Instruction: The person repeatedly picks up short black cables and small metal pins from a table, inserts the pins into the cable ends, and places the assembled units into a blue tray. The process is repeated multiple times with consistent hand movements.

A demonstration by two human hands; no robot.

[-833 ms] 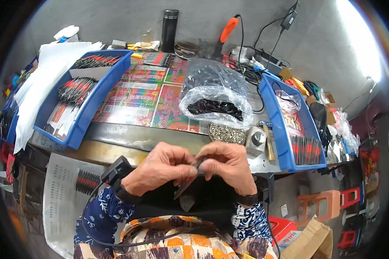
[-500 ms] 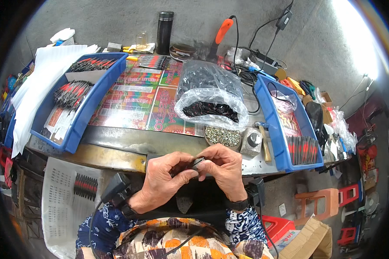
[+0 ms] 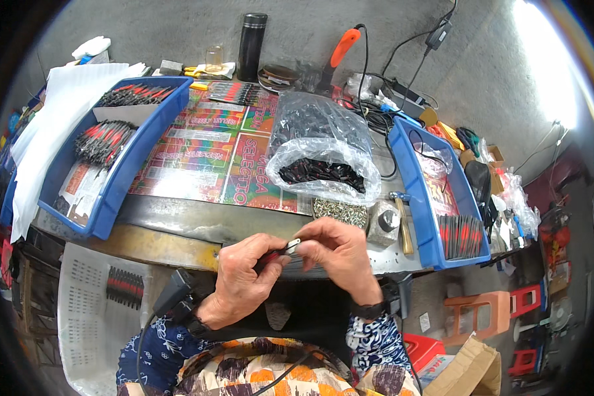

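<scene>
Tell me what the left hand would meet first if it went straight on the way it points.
Going up and to the right, the left hand would probably meet the right hand first, though one fisheye view leaves depth uncertain.

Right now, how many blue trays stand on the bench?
2: one left tray and one right tray, on either side of the clear plastic bag. Others may be hidden.

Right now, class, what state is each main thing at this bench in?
Small dark piece with pale tip: held, left hand.
Right hand: bent, near that tip; contact unclear.
Clear plastic bag: open, black pieces inside.
Left blue plastic tray: open, partly filled.
Right blue plastic tray: open, partly filled.
White perforated plastic crate: open, partly filled.
Tall black cylindrical flask: upright.
</scene>
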